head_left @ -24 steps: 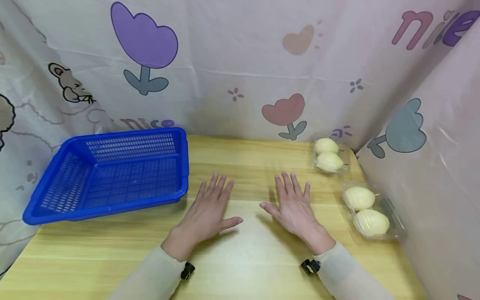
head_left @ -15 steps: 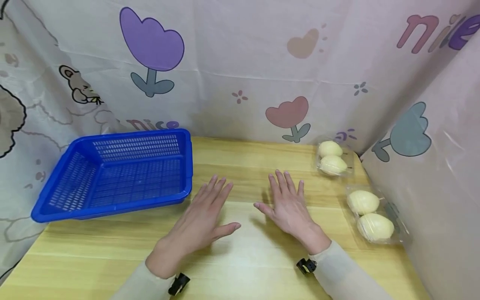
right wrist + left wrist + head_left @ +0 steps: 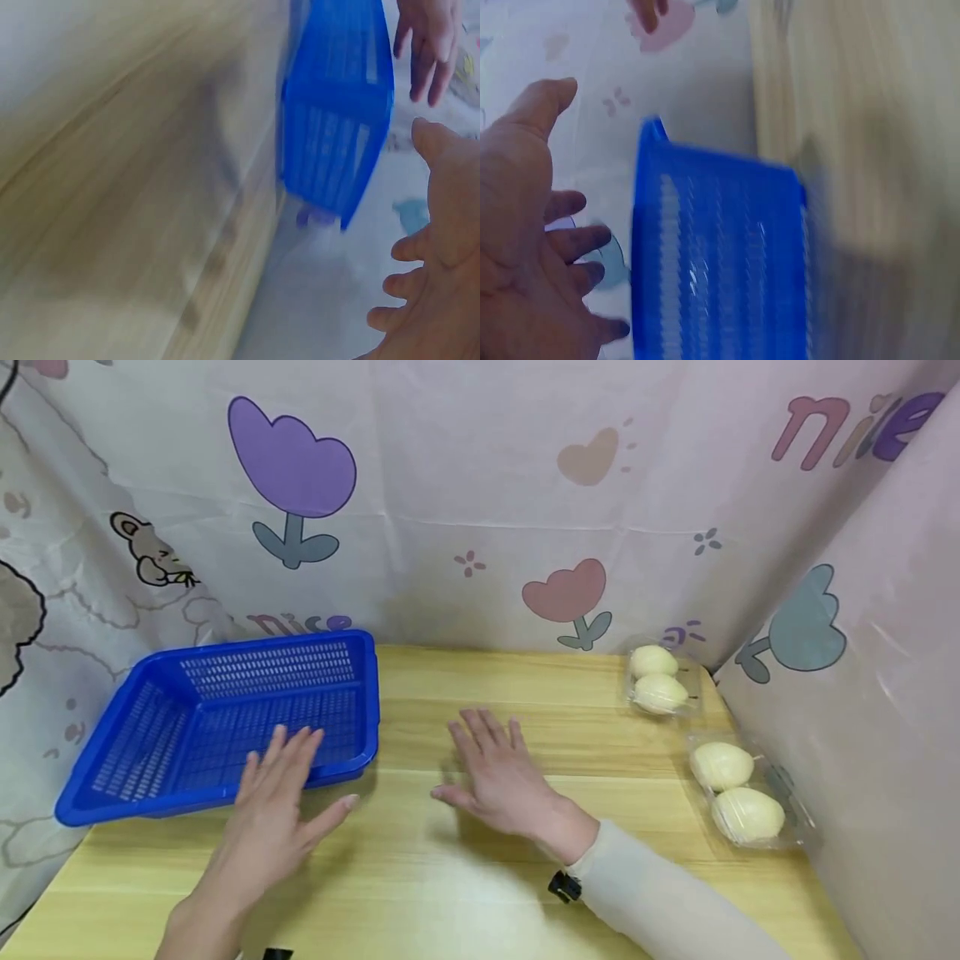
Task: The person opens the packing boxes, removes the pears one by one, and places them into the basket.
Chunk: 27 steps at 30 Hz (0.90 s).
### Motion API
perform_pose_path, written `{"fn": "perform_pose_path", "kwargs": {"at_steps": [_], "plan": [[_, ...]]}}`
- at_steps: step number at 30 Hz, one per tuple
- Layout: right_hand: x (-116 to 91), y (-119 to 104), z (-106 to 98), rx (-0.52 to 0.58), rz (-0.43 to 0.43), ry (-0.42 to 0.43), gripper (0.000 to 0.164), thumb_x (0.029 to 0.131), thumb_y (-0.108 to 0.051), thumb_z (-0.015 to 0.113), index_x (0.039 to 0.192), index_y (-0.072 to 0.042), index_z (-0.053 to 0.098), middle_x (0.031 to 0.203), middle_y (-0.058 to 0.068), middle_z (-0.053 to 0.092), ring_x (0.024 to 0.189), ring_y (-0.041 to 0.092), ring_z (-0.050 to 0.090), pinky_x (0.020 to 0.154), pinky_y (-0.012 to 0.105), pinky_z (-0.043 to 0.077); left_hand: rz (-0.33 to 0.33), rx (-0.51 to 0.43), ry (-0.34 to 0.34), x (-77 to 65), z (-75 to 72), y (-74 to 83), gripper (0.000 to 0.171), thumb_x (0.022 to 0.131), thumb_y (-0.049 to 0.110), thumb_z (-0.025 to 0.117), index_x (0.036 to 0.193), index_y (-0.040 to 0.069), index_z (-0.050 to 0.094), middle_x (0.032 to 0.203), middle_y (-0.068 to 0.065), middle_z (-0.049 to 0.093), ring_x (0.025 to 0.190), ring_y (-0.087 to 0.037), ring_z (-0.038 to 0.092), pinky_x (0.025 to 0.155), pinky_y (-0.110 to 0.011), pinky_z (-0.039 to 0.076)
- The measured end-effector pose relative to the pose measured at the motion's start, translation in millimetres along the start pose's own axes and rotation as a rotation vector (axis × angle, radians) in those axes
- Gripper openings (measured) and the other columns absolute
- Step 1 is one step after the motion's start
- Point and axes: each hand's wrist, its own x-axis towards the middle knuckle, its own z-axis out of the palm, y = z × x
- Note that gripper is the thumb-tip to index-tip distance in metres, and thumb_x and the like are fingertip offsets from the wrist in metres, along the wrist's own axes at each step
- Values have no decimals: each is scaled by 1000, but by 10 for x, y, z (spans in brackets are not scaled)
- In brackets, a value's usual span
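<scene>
A blue plastic basket [image 3: 217,797] with slotted walls stands at the left of the wooden table. My left hand [image 3: 266,835], fingers spread and holding nothing, hovers at its near rim; in the left wrist view the hand [image 3: 525,247] appears apart from the basket wall [image 3: 720,255]. To the right of the basket my right hand [image 3: 502,777] is above the table, fingers extended, nothing in it. The right wrist view shows that palm [image 3: 442,285] with the basket [image 3: 330,142] beyond it.
Two clear plastic packs lie at the table's right, each with two pale yellow oval items: the back pack [image 3: 658,681] and the front pack [image 3: 746,793]. Printed curtains [image 3: 450,460] enclose the table [image 3: 465,893] at the back and sides.
Both hands have moved left. The left hand went from the table's middle to the basket's near rim, and the right hand followed toward the basket. The basket and packs stay put.
</scene>
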Motion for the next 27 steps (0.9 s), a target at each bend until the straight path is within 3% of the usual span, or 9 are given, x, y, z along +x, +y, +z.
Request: {"fn": "perform_pose_path", "kwargs": {"at_steps": [4, 11, 18, 21, 27], "plan": [[141, -256, 87, -86, -102, -30, 94, 102, -76, 40, 168, -12, 24, 175, 15, 20, 161, 39, 21, 125, 71, 23, -137, 51, -16, -90, -39, -198, 87, 104, 53, 62, 165, 2, 27, 166, -33, 29, 162, -46, 2, 123, -72, -15], [325, -587, 258, -164, -206, -44, 91, 104, -73, 36, 171, -16, 11, 178, 11, 14, 164, 33, 13, 128, 65, 23, -301, 111, 30, -120, -65, -442, 71, 112, 51, 42, 160, -1, 37, 159, -38, 36, 160, -52, 2, 115, -79, -23], [441, -756, 289, -245, -273, -19, 86, 106, -71, 35, 170, -17, 17, 178, 8, 15, 165, 29, 13, 130, 58, 24, -505, 217, -10, -101, -131, -589, 101, 99, 75, 49, 158, -6, 34, 158, -45, 27, 155, -60, -9, 105, -89, -20], [448, -773, 297, -276, -273, -18, 84, 106, -70, 34, 170, -18, 20, 177, 5, 18, 164, 28, 15, 129, 57, 26, -515, 243, -26, -96, -130, -623, 106, 96, 79, 50, 158, -6, 34, 158, -45, 26, 155, -61, -9, 105, -89, -21], [445, -741, 305, -273, -259, -19, 80, 108, -68, 33, 170, -19, 21, 177, 5, 18, 164, 29, 17, 129, 57, 26, -462, 262, -16, -50, -92, -673, 104, 96, 80, 49, 157, -4, 38, 158, -44, 29, 157, -57, -5, 107, -87, -22]]}}
